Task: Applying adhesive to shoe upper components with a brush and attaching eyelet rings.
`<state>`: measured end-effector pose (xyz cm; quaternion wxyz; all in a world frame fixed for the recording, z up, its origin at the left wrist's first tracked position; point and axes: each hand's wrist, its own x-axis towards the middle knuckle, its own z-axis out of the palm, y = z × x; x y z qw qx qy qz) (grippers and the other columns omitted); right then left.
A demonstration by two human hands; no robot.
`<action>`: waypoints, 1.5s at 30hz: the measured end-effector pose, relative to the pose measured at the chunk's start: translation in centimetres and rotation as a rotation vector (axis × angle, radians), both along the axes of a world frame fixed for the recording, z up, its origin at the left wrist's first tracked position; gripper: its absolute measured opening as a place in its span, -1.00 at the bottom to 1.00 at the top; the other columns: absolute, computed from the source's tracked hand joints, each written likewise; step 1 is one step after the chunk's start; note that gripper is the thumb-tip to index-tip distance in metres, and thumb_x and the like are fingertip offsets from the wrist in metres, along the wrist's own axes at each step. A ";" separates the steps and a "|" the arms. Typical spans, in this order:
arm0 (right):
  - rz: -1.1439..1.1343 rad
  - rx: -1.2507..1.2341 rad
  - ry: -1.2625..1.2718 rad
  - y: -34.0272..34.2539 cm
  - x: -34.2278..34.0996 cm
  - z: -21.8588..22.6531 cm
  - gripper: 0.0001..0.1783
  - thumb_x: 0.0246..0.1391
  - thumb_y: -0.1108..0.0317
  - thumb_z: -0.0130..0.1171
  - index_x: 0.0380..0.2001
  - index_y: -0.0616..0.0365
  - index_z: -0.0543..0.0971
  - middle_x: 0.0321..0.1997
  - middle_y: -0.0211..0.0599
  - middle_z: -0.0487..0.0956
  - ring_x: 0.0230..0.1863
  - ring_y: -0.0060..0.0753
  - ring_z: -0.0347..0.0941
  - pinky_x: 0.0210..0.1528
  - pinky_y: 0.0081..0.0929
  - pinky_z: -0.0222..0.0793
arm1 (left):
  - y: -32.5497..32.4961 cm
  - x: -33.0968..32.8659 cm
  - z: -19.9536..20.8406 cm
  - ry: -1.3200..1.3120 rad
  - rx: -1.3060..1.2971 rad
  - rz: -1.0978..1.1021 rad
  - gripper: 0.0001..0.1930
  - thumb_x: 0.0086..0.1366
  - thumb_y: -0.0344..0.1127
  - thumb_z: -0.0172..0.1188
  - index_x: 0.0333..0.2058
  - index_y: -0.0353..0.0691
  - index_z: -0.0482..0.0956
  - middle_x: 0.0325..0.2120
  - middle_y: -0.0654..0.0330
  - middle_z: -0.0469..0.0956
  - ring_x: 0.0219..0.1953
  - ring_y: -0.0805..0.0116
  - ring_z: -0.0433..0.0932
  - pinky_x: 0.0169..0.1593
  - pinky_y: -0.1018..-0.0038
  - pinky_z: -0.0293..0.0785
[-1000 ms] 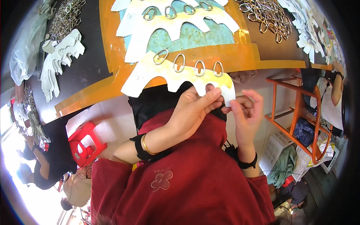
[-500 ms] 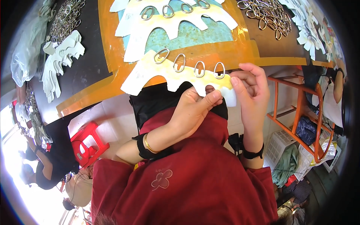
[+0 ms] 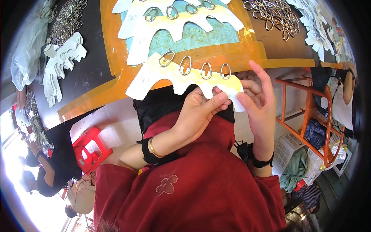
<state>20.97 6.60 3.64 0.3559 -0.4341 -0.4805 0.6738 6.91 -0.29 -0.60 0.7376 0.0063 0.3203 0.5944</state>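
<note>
A white scalloped strip (image 3: 143,79) with a yellowish, glue-like upper band is up in front of me at the table's near edge. Several oval metal rings (image 3: 185,65) stand in a row along that band. My left hand (image 3: 197,112) is closed on the strip's lower edge, thumb in front and the other fingers partly hidden behind. At the right end, my right hand (image 3: 261,106) grips the strip, thumb on its face, with one finger raised free. Similar strips with rings (image 3: 189,23) lie just beyond on the table.
The dark table (image 3: 91,69) has orange tape (image 3: 110,91) along its edge. Heaps of metal rings (image 3: 276,17) sit to either side, and stacked white strips (image 3: 63,63) lie at left. A red stool (image 3: 91,149) and an orange metal frame (image 3: 305,112) stand below. Other people work at both sides.
My right thumb has slid down along the strip's right end, and one finger of that hand now stretches further up. The strip has barely shifted; my left hand keeps its grip.
</note>
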 end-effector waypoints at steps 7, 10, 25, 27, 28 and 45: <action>-0.027 -0.050 0.008 0.0 1.0 -0.7 -0.25 -0.03 0.66 0.21 0.25 0.20 0.20 -0.24 -0.26 0.56 -0.20 -0.53 0.52 -0.15 -0.64 0.44 | -0.2 0.1 -0.3 -0.042 0.112 0.008 -0.73 0.25 -0.47 0.18 -0.07 -0.24 0.41 -0.21 0.27 0.49 -0.16 0.46 0.51 -0.05 0.52 0.46; -0.063 -0.007 0.000 0.1 0.9 -0.9 -0.26 -0.04 0.67 0.21 0.23 0.20 0.22 -0.24 -0.27 0.56 -0.21 -0.54 0.52 -0.15 -0.64 0.44 | -0.4 0.0 -0.5 -0.012 0.164 -0.008 -0.72 0.27 -0.45 0.16 -0.05 -0.24 0.41 -0.16 0.25 0.49 -0.09 0.43 0.50 0.00 0.50 0.44; -0.023 1.051 -0.485 -0.1 0.9 -1.3 -0.57 0.02 0.56 0.15 0.02 0.23 0.42 -0.12 -0.18 0.58 -0.10 -0.23 0.43 -0.07 -0.37 0.39 | 0.0 -0.3 -0.1 -0.053 0.098 -0.031 -0.80 0.33 -0.41 0.06 -0.09 -0.27 0.43 -0.23 0.30 0.45 -0.01 0.39 0.49 0.06 0.47 0.42; 0.019 1.061 -0.542 -0.2 0.7 -1.2 -0.59 -0.01 0.56 0.18 -0.03 0.23 0.46 -0.13 -0.21 0.60 -0.10 -0.20 0.42 -0.08 -0.36 0.40 | 0.0 -0.2 0.1 -0.052 0.080 -0.034 -0.78 0.31 -0.44 0.08 -0.07 -0.26 0.42 -0.23 0.31 0.45 -0.05 0.43 0.48 0.05 0.48 0.42; 0.019 1.060 -0.541 -0.2 0.6 -1.2 -0.59 -0.01 0.56 0.18 -0.03 0.23 0.46 -0.13 -0.21 0.60 -0.10 -0.20 0.42 -0.08 -0.36 0.40 | 0.1 -0.2 0.3 -0.052 0.079 -0.034 -0.78 0.31 -0.44 0.08 -0.07 -0.26 0.42 -0.23 0.31 0.45 -0.05 0.43 0.48 0.05 0.48 0.42; 0.067 0.975 -0.371 -0.4 1.7 -1.3 -0.62 -0.03 0.61 0.10 -0.06 0.23 0.47 -0.07 -0.14 0.57 -0.01 -0.16 0.39 -0.02 -0.33 0.38 | 0.8 0.4 0.5 0.190 -0.010 -0.002 -0.82 0.18 -0.52 0.24 -0.23 -0.32 0.51 -0.40 0.35 0.48 -0.35 0.60 0.44 -0.23 0.60 0.41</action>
